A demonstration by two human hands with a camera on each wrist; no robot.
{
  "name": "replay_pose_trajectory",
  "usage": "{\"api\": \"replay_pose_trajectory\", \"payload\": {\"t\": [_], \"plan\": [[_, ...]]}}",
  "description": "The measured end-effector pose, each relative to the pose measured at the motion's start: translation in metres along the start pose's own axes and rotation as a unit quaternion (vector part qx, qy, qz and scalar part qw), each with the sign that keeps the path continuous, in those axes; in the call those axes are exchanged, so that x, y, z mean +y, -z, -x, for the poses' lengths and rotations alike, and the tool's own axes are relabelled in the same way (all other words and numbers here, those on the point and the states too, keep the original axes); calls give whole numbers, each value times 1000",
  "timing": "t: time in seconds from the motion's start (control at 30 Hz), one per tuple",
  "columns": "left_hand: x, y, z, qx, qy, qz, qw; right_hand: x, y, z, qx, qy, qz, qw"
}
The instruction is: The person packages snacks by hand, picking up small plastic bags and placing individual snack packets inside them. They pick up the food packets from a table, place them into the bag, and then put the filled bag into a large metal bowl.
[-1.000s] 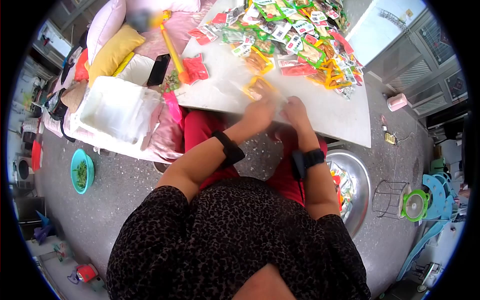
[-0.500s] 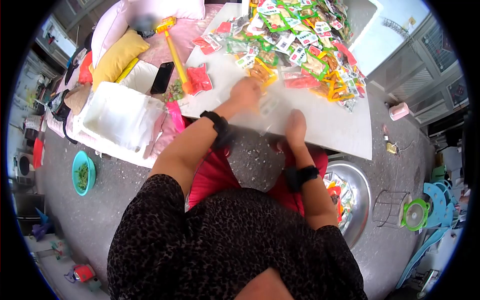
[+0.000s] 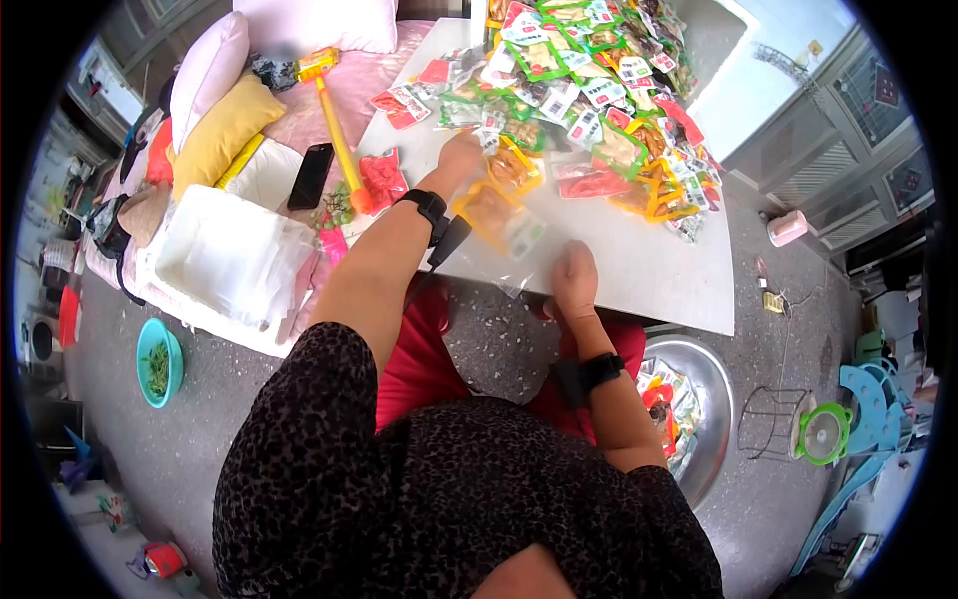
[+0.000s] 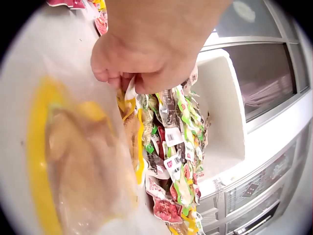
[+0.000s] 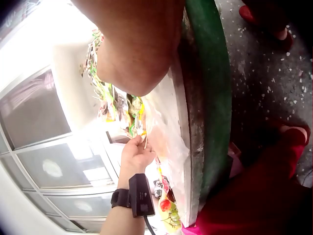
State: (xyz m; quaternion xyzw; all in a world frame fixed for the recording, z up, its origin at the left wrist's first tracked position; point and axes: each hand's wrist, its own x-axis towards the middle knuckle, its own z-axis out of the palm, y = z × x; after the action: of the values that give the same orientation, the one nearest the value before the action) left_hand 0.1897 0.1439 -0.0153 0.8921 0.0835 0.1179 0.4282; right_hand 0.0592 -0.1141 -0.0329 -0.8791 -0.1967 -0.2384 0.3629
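My left hand (image 3: 457,162) is at the near left side of a heap of sealed food packets. Its thumb and fingers pinch the edge of a yellow-edged packet (image 4: 131,129). Nearer me lies a second yellow-edged packet (image 3: 489,212) in clear plastic, its transparent end reaching the table's front edge; it looms large in the left wrist view. My right hand (image 3: 574,280) is at that same edge, right of the clear plastic, with fingers bent; in the right wrist view its fingers are hidden, and I cannot tell whether it holds anything.
Heaped packets (image 3: 579,95) spill from a white foam box (image 3: 723,50) across the white table (image 3: 659,270). On the left are a red packet (image 3: 382,180), a yellow-handled tool (image 3: 337,130), a phone (image 3: 311,176) and a white container (image 3: 235,245). A metal basin (image 3: 714,439) stands low right.
My left hand has moved left and away from me, off the plastic-wrapped packet to the heap's edge. My right hand has drawn back toward me, and the wrapped packet shows uncovered.
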Motion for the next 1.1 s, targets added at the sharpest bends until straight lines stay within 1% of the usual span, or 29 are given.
{"api": "replay_pose_trajectory", "payload": {"t": [0.03, 0.13, 0.23, 0.33, 0.43, 0.47, 0.5, 0.57, 0.6, 0.67, 0.7, 0.73, 0.77, 0.8, 0.83, 0.9, 0.93, 1.03, 1.07, 1.1], "plan": [[8, 0, 4, 18, 3, 39, 999, 0, 0, 2, 9, 8, 1, 1000], [33, 5, 16, 96, -115, 12, 989, 0, 0, 1, 6, 9, 5, 1000], [59, 15, 26, 118, -183, 28, 976, 4, -3, 1, 14, 20, 1, 1000], [80, 28, 34, 132, -252, 13, 958, 7, -2, 0, 28, 5, -9, 1000], [103, 44, 49, 88, -277, 12, 957, -2, 10, -8, 96, -53, -99, 989], [112, 51, 55, 59, -298, -11, 953, -3, 15, -14, 108, -90, -129, 982], [121, 56, 63, 22, -305, -15, 952, 4, 18, -20, 128, -33, -103, 986], [136, 63, 75, -51, -320, -23, 946, -21, 44, -36, 121, -63, -161, 977], [139, 64, 78, -105, -357, -42, 927, -28, 52, -42, 93, -75, -220, 968], [151, 64, 93, -209, -359, -24, 909, -36, 67, -51, 38, -96, -333, 937], [155, 62, 102, -261, -358, -15, 897, -37, 74, -51, -44, -101, -346, 932], [157, 55, 107, -281, -390, -26, 876, -39, 82, -51, -126, -106, -357, 920], [159, 51, 117, -295, -385, -32, 874, -43, 90, -50, -207, -110, -364, 901], [161, 47, 129, -310, -380, -37, 871, -62, 103, -48, -263, -136, -377, 878], [163, 43, 140, -324, -374, -42, 868, -64, 105, -41, -276, -206, -421, 839], [160, 30, 159, -295, -366, -15, 882, -62, 104, -28, -295, -340, -498, 741], [154, 24, 165, -281, -361, -1, 889, -55, 102, -20, -303, -344, -513, 726], [134, 12, 173, -168, -293, 123, 933, -43, 99, 6, -245, -358, -560, 705], [126, 11, 175, -162, -262, 92, 947, -42, 103, 12, -217, -362, -586, 692], [118, 15, 178, -156, -231, 60, 959, -39, 106, 19, -171, -380, -594, 688]]}}
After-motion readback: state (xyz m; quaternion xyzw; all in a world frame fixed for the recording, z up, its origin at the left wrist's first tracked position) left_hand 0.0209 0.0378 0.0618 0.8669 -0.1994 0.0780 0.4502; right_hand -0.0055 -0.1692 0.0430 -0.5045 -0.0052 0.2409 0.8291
